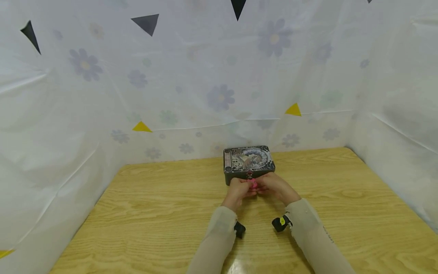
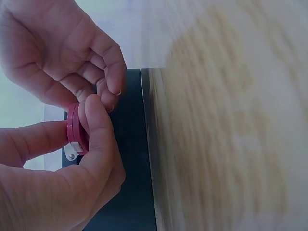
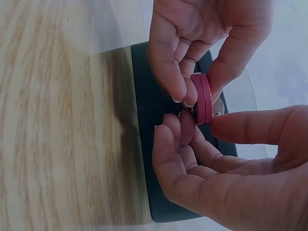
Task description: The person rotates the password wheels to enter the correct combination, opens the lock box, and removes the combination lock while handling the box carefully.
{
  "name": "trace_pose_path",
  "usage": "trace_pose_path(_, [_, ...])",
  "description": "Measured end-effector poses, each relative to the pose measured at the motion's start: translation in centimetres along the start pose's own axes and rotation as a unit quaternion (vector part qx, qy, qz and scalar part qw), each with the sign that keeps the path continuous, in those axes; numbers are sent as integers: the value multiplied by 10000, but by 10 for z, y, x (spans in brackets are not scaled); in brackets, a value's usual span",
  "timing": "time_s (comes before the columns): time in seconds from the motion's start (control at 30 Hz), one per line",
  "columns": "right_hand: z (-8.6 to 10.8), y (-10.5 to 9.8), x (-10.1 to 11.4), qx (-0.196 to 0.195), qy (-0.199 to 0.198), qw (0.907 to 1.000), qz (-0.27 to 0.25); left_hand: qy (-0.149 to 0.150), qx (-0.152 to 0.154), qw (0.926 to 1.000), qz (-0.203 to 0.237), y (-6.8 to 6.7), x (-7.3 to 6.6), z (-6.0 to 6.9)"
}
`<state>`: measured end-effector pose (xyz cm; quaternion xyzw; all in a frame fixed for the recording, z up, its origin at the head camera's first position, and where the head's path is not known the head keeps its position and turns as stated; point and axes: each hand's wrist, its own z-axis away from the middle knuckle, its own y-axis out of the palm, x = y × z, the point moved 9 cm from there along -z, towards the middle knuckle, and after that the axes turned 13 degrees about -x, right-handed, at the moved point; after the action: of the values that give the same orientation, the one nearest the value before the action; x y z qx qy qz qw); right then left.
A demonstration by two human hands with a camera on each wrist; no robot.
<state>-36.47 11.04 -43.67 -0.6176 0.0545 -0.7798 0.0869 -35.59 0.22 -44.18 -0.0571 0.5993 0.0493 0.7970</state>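
Observation:
A dark tin box (image 1: 249,160) with an ornate printed lid stands near the table's back edge. At its front clasp is a small pink padlock (image 2: 77,126), with a metal hasp plate (image 2: 71,155) beside it. My left hand (image 1: 237,190) pinches the padlock between thumb and fingers. From the other side, my right hand (image 1: 276,186) holds it too, its thumb on the edge and its fingertips curled behind, in the right wrist view. Fingers partly hide the padlock and the clasp. The lid looks closed.
The wooden table (image 1: 154,213) extends to both sides of the box. Behind it hangs a pale flowered sheet (image 1: 191,95) with yellow and black triangles. Black wrist devices (image 1: 281,223) sit below the sleeves.

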Motion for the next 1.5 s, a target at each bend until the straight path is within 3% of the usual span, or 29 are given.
trace_pose_path(0.4, [0, 0, 2, 79, -210, 9997, 0, -19, -28, 10000, 36, 0, 0, 0])
trace_pose_path(1.0, [1, -2, 0, -45, 112, 9999, 29, -17, 0, 10000, 47, 2, 0, -1])
trace_pose_path(1.27, [3, -3, 3, -23, -163, 9998, -71, -36, -24, 10000, 7, 2, 0, -2])
trace_pose_path(1.5, [3, -4, 4, -114, -136, 9998, -77, -37, 5, 10000, 18, 2, -1, -2])
